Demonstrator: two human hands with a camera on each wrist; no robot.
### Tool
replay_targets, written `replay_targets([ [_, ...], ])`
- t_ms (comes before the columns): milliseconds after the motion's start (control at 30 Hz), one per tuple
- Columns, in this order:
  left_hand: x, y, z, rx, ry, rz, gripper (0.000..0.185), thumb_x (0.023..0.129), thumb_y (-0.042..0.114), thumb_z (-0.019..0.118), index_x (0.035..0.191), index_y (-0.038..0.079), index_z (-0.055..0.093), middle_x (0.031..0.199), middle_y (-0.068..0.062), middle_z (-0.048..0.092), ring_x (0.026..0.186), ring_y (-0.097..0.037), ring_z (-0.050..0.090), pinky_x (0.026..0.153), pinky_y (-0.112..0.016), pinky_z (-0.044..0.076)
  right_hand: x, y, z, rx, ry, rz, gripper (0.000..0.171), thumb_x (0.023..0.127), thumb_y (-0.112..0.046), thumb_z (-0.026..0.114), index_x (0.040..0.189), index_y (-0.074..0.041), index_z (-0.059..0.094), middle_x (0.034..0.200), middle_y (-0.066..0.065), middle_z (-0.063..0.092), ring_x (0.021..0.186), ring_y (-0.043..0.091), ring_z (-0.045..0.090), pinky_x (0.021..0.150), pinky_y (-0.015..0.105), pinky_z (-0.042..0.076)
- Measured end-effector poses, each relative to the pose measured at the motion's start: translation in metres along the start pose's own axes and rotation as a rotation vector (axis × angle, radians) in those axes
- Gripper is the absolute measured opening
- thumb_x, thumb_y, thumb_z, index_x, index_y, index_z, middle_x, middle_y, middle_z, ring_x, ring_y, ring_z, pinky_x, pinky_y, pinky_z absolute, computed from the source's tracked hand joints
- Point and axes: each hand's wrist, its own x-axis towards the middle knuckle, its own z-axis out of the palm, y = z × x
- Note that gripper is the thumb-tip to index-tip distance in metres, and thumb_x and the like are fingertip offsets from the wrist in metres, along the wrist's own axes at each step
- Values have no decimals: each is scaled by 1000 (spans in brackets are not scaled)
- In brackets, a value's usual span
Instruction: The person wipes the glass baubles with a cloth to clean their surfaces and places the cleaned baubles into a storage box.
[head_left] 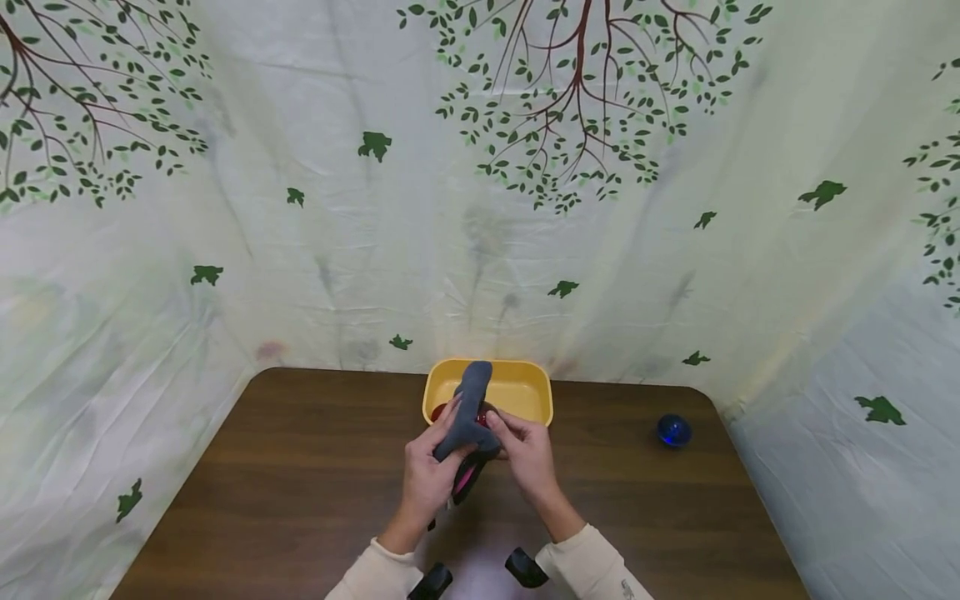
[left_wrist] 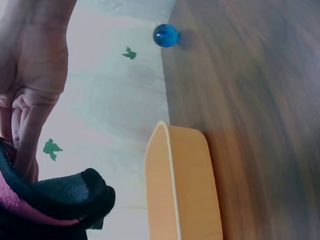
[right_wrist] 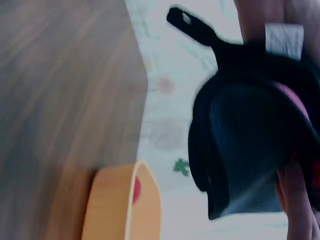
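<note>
Hands: left hand (head_left: 426,477) and right hand (head_left: 527,454) both grip dark slipper (head_left: 467,417) near yellow tub (head_left: 525,390).

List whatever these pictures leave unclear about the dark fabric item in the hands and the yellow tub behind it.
1. Fabric item: its kind is unclear; small in the head view, motion-blurred in the right wrist view, cut off by the frame in the left wrist view.
2. Yellow tub: contents mostly hidden by the item and both hands; only a red bit shows.
3. Left hand and right hand: the exact grip is hidden by fabric.
4. Blue ball: too small for detail.
</note>
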Motion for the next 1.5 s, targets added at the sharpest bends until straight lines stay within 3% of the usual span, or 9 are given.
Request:
replay_targets([
  [233, 3, 4, -5, -188, 138, -308, 22, 86, -5, 67, 107, -13, 65, 92, 1, 71, 84, -6, 65, 76, -19, 53, 7, -10, -16, -91, -305, -67, 45, 93, -5, 62, 134, 9, 50, 120, 29, 60, 97, 26, 68, 81, 34, 56],
  [367, 5, 5, -8, -331, 152, -451, 13, 91, -1, 62, 100, -7, 68, 82, 7, 69, 78, -7, 65, 74, -21, 54, 8, -24, -18, -281, -313, -290, 53, 79, 2, 75, 128, 10, 56, 117, 27, 63, 100, 34, 66, 78, 38, 57],
  [500, 4, 7, -9, -354, 113, -524, 17, 94, 5, 61, 105, -6, 67, 83, 7, 69, 78, -7, 65, 75, -21, 54, 8, -38, -18, -404, -307, -520, 56, 67, 8, 81, 119, 14, 59, 118, 29, 61, 107, 40, 61, 78, 43, 56],
  [667, 1, 4, -7, -361, 92, -491, 13, 93, 2, 61, 102, -1, 69, 84, 7, 70, 80, -7, 65, 75, -22, 55, 6, -35, -16, -321, -296, -484, 50, 71, 11, 77, 117, 17, 58, 116, 32, 61, 104, 36, 64, 75, 44, 56],
  [867, -1, 2, -4, -174, 39, -309, 40, 83, -6, 69, 122, -12, 59, 107, -10, 70, 95, -8, 65, 83, -20, 52, 6, -6, -10, -133, -128, -143, 38, 87, 4, 66, 123, 13, 58, 118, 28, 61, 102, 36, 64, 79, 38, 56],
  [967, -3, 1, -2, -68, 2, -189, 56, 79, -7, 72, 132, -4, 54, 129, -19, 58, 115, -18, 59, 92, -18, 46, 4, -2, -6, -62, -45, 36, 34, 94, -13, 63, 120, 8, 63, 112, 23, 66, 92, 27, 69, 72, 33, 58],
  [1067, -3, 0, -2, -28, -15, -135, 61, 78, -6, 73, 135, -1, 53, 137, -18, 51, 124, -27, 50, 97, -18, 41, 3, -2, -4, -10, -13, 114, 37, 95, -23, 63, 116, 6, 67, 106, 22, 69, 83, 24, 71, 68, 33, 58],
  [1333, -1, 1, -2, -88, 77, -276, 38, 85, -6, 66, 123, -11, 59, 116, -26, 63, 99, -3, 62, 84, -18, 50, 2, 2, -4, 102, -68, -19, 44, 86, -3, 71, 125, 10, 57, 120, 26, 60, 99, 16, 67, 80, 30, 55],
  [1500, 4, 4, -4, -179, 128, -354, 22, 92, -3, 60, 107, -19, 60, 87, -2, 70, 80, -4, 65, 75, -20, 54, 2, 5, -5, 155, -111, -183, 57, 75, 8, 77, 126, 14, 53, 127, 27, 56, 111, 18, 61, 90, 32, 50],
])
